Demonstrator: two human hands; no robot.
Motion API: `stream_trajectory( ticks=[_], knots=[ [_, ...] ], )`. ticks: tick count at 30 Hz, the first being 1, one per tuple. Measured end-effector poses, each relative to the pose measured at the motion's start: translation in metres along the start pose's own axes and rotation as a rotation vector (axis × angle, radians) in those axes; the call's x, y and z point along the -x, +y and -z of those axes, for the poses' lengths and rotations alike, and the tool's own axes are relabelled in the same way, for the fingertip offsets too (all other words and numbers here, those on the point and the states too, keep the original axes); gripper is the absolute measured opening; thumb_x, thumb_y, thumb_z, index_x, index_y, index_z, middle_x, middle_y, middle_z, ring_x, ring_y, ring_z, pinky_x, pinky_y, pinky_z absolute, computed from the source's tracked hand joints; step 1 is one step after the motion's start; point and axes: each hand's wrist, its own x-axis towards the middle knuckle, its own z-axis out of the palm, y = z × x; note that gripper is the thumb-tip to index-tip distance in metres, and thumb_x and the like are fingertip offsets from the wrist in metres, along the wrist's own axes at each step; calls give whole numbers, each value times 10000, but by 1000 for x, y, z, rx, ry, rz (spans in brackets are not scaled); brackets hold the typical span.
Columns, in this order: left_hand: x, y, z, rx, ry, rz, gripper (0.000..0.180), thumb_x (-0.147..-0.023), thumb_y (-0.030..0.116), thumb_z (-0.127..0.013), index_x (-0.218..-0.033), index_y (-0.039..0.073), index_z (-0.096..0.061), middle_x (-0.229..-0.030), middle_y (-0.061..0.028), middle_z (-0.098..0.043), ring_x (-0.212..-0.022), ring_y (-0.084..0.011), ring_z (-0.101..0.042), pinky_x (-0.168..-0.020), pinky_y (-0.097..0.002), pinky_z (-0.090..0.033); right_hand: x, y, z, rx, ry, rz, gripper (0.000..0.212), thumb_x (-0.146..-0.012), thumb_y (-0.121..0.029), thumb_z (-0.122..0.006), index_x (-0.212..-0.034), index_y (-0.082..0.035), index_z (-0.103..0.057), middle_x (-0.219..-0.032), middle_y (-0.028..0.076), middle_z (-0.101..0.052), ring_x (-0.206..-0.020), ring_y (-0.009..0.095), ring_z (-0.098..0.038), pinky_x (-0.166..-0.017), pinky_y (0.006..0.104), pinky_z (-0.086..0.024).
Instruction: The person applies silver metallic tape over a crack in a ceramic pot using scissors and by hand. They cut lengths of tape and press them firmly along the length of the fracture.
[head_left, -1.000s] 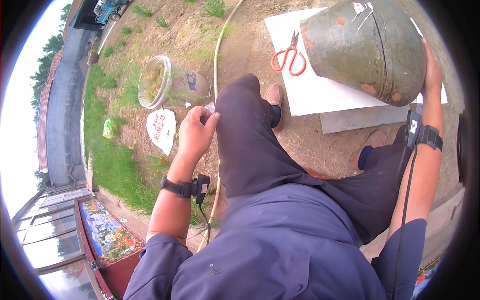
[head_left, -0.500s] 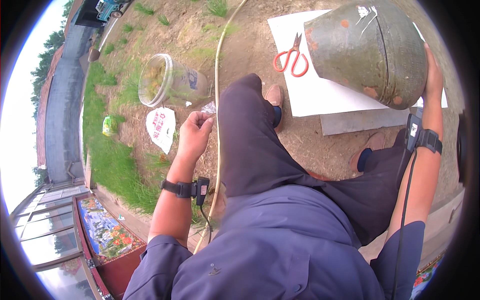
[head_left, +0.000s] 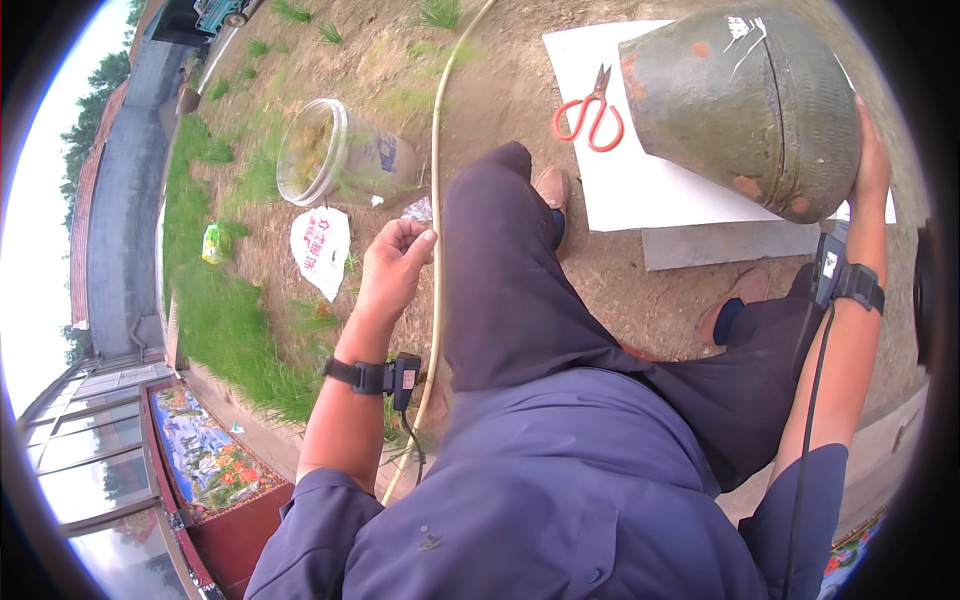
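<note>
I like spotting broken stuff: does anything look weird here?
Yes: the big green jar by the right hand has a long dark line, maybe a crack, and orange patches like worn spots.

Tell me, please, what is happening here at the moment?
A person has the right hand against the side of a large green jar, which is on a white sheet. The left hand is beside the left leg, thumb and fingers drawn close; whether it holds anything small, I cannot tell. Red-handled scissors lie at the sheet's edge, in neither hand. A clear bucket is farther left on the ground.
</note>
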Motion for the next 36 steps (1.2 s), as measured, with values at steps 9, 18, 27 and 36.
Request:
stream_trajectory(
  ticks=[9,18,27,36],
  knots=[
    [-9,0,-5,-45,26,78,182,-994,212,-618,-1060,42,-616,-877,1,-649,-728,-61,-580,-621,-207,-430,8,-4,-5,-2,6,3,539,-974,-402,-587,-1306,23,-605,-1238,114,-655,-1072,180,-633,-928,292,-477],
    [-30,-31,-1,43,117,115,139,-973,92,-584,-1065,-10,-610,-850,-29,-644,-705,-92,-592,-667,-247,-499,7,-13,-7,31,30,64,522,-970,-398,-598,-1253,39,-636,-1192,112,-671,-1055,167,-632,-898,284,-483],
    [-34,29,-4,111,122,-180,181,-1049,169,-515,-1044,11,-603,-857,-16,-612,-722,-72,-550,-685,-217,-475,18,-7,-18,31,45,16,535,-949,-382,-625,-1236,69,-640,-1176,147,-681,-1024,192,-636,-896,296,-472],
    [-42,121,-61,95,-61,-432,277,-1042,241,-556,-876,28,-620,-758,7,-594,-704,-64,-542,-663,-214,-441,19,-9,-18,11,39,63,470,-958,-349,-629,-1179,63,-676,-1096,117,-705,-973,178,-631,-884,286,-473]
  ],
)
